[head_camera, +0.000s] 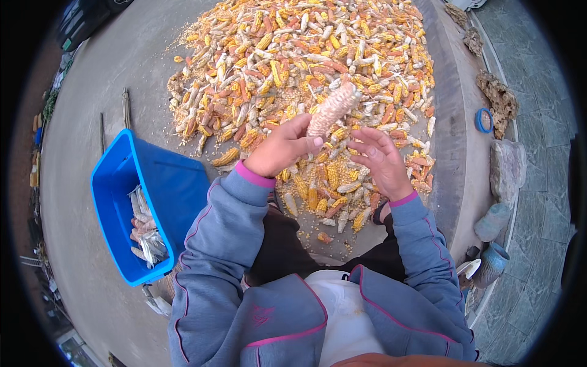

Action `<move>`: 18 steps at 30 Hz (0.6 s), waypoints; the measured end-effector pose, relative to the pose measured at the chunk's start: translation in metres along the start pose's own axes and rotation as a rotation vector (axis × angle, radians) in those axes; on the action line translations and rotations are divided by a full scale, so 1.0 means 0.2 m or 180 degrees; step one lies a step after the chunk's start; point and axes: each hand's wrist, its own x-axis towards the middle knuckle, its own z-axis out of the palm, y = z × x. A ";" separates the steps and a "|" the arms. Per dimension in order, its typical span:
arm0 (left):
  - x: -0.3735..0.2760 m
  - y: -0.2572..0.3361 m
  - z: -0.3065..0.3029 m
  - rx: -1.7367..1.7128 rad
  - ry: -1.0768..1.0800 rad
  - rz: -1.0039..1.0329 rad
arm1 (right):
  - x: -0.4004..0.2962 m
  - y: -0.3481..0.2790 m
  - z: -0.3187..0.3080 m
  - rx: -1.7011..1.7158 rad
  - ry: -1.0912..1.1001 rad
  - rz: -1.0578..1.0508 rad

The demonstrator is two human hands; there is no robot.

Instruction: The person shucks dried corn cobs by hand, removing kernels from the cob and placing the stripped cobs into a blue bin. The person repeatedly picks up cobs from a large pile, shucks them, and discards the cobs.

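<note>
A pale pinkish corn cob (334, 106), with hardly any kernels on it, is gripped at its lower end by my left hand (286, 147). It tilts up to the right over a broad pile of corn ears (298, 59), a mix of yellow ears, bare cobs and white ones. My right hand (380, 160) hovers just right of the cob with its fingers apart and holds nothing. Loose kernels (298, 101) are scattered through the pile and between my feet.
To my left a blue plastic bin (169, 169) lies tipped, its mouth facing left, with bare cobs and husks (146, 229) inside. Rocks (506, 169), a blue ring-shaped object (484, 120) and a glazed pot (491, 264) line the right ledge. A dark vehicle (87, 23) stands at upper left.
</note>
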 end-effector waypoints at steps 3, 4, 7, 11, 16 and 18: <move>-0.33 0.05 -0.24 -0.1134 0.1736 0.0880 | 0.05 0.06 -0.10 -0.0132 -0.0137 0.0398; -0.46 0.03 -0.33 -0.1412 0.2090 0.1559 | 0.06 0.10 -0.12 -0.0137 -0.0052 0.0553; -0.81 0.03 -0.50 -0.1193 0.2668 0.3329 | 0.14 0.18 -0.20 -0.0138 0.0125 0.0897; -0.74 -0.17 -0.55 -0.0830 0.2855 0.3102 | 0.24 0.36 -0.23 -0.0083 0.0330 0.1227; -0.36 -0.77 -0.91 -0.0532 0.4018 0.0234 | 0.38 0.60 -0.10 -0.0107 0.0151 0.1526; -0.17 -1.02 -1.09 -0.0189 0.4030 -0.0334 | 0.42 0.67 -0.07 -0.0126 0.0135 0.1702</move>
